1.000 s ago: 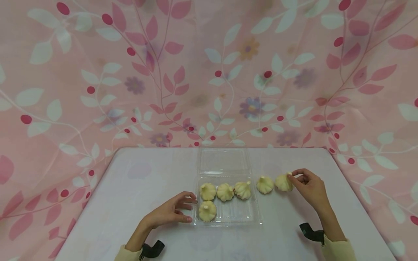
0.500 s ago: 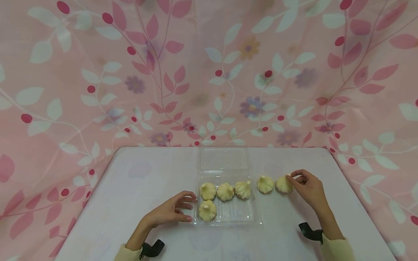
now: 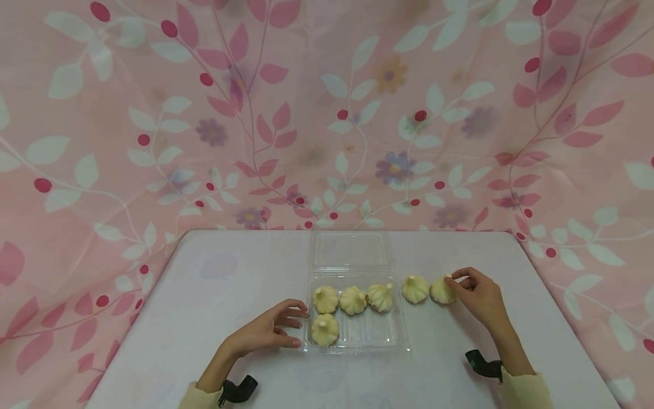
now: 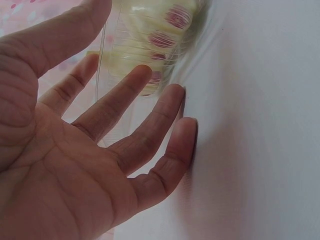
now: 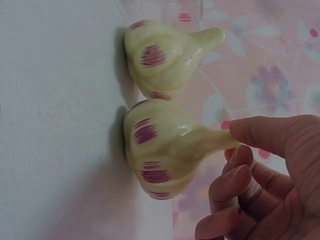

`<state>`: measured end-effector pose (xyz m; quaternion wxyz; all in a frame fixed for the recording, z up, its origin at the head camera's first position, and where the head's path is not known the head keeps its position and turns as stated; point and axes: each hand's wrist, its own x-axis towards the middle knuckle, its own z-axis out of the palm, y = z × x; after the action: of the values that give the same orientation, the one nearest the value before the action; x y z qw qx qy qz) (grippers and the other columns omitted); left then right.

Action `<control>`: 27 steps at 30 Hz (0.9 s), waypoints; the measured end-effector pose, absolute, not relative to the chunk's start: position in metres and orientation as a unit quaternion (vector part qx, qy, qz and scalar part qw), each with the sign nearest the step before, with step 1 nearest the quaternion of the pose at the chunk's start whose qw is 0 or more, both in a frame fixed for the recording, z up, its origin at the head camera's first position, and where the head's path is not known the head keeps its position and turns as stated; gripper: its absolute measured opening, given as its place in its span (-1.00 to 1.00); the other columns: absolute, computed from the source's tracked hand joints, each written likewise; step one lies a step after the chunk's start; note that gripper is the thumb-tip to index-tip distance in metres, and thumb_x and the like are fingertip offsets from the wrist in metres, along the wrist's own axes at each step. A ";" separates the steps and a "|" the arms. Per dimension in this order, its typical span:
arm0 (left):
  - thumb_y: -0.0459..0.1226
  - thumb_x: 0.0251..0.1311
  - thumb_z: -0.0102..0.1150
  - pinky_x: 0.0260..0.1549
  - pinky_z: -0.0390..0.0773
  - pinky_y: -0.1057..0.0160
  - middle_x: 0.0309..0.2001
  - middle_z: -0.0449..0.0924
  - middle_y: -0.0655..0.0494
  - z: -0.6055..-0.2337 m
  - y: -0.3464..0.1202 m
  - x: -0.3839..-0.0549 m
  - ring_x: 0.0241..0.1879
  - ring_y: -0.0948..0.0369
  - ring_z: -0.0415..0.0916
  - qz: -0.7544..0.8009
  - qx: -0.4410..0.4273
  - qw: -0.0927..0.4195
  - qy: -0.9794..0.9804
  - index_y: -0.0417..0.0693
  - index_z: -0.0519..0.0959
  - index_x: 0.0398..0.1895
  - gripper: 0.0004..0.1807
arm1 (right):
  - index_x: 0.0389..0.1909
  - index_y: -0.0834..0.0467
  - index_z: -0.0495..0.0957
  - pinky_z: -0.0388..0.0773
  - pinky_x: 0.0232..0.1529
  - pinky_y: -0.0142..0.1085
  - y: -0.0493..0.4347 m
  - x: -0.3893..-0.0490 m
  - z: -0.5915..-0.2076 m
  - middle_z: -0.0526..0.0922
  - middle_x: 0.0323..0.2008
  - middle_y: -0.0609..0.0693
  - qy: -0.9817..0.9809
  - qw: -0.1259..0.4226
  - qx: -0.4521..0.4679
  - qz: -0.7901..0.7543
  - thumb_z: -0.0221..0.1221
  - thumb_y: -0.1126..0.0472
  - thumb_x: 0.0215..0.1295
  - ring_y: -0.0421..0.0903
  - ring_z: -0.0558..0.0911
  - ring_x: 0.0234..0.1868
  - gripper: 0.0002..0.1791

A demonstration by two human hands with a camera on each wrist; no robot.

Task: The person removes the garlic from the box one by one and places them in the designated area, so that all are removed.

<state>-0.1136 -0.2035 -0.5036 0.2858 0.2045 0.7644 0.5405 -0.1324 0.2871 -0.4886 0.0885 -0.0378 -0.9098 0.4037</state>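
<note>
Left grip (image 3: 263, 330) is spread: its fingers are gently bent, the thumb stands apart, and nothing is held. It is just beside the left wall of the clear box (image 3: 378, 339); whether a fingertip touches this wall, I cannot tell. If this grip moves suddenly to the right, it could push the box along the surface (image 3: 230, 278), because nothing visible fixes it.

Inside the box, one near bulb (image 3: 325, 331) is at the left, and behind it begins a far row: left bulb (image 3: 325, 300), middle bulb (image 3: 353, 301) and right bulb (image 3: 380, 298). Behind them, the lid (image 3: 349, 251) lies folded back; it could swing up if the box gets a knock, since it appears thin.

To the right of the box, the loose bulb (image 3: 415, 290) rests on the surface. Next comes the held bulb (image 3: 441, 291), just beside the loose bulb and outside the box; its base seems to rest on the surface. Right grip (image 3: 480, 296) pinches its stem (image 5: 215, 140) between the thumb and a finger. This hold is high and narrow, and the stem looks smooth, so the bulb could turn or slip when lifted. Drawn straight to the left, it would probably hit the loose bulb, which could then roll against the box.
</note>
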 end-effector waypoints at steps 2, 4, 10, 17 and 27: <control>-0.25 0.16 0.41 0.00 0.46 0.02 0.29 0.42 0.05 -0.503 -0.203 -0.113 0.21 -0.03 0.42 0.540 0.204 0.285 0.765 0.05 0.28 0.37 -0.28 | -0.16 0.22 0.59 0.35 -0.63 -0.32 0.286 -0.132 -0.488 0.58 -0.54 0.02 -0.909 0.088 -0.036 0.407 0.32 0.00 0.29 -0.18 0.46 -0.57 -0.65; -0.24 0.16 0.41 0.00 0.46 0.01 0.29 0.42 0.06 -0.503 -0.203 -0.113 0.21 -0.03 0.42 0.540 0.203 0.285 0.765 0.05 0.28 0.37 -0.27 | -0.16 0.22 0.59 0.35 -0.63 -0.32 0.286 -0.132 -0.488 0.58 -0.54 0.02 -0.909 0.089 -0.033 0.407 0.32 0.01 0.28 -0.20 0.45 -0.58 -0.65; -0.25 0.17 0.40 0.01 0.45 0.00 0.29 0.42 0.03 -0.501 -0.203 -0.112 0.22 -0.04 0.42 0.541 0.204 0.287 0.764 0.04 0.28 0.37 -0.28 | -0.14 0.22 0.59 0.35 -0.62 -0.33 0.285 -0.131 -0.487 0.57 -0.54 0.01 -0.912 0.088 -0.028 0.399 0.34 -0.01 0.26 -0.20 0.45 -0.57 -0.63; -0.25 0.16 0.41 -0.01 0.46 0.00 0.28 0.42 0.02 -0.502 -0.203 -0.112 0.22 -0.07 0.41 0.540 0.203 0.287 0.765 0.02 0.28 0.36 -0.28 | -0.14 0.23 0.59 0.35 -0.62 -0.33 0.285 -0.130 -0.485 0.56 -0.55 0.01 -0.913 0.094 -0.022 0.395 0.36 0.00 0.24 -0.19 0.44 -0.57 -0.61; -0.25 0.17 0.40 0.00 0.45 0.00 0.28 0.42 0.04 -0.503 -0.203 -0.113 0.23 -0.06 0.41 0.542 0.202 0.287 0.763 0.02 0.28 0.36 -0.28 | -0.13 0.22 0.58 0.34 -0.64 -0.34 0.287 -0.128 -0.482 0.55 -0.56 -0.01 -0.913 0.113 -0.009 0.393 0.37 0.03 0.24 -0.21 0.43 -0.58 -0.63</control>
<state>-0.1130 -0.2032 -0.5028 0.2874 0.2020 0.7632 0.5424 -0.1281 0.2865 -0.4824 0.1128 -0.0095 -0.9126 0.3928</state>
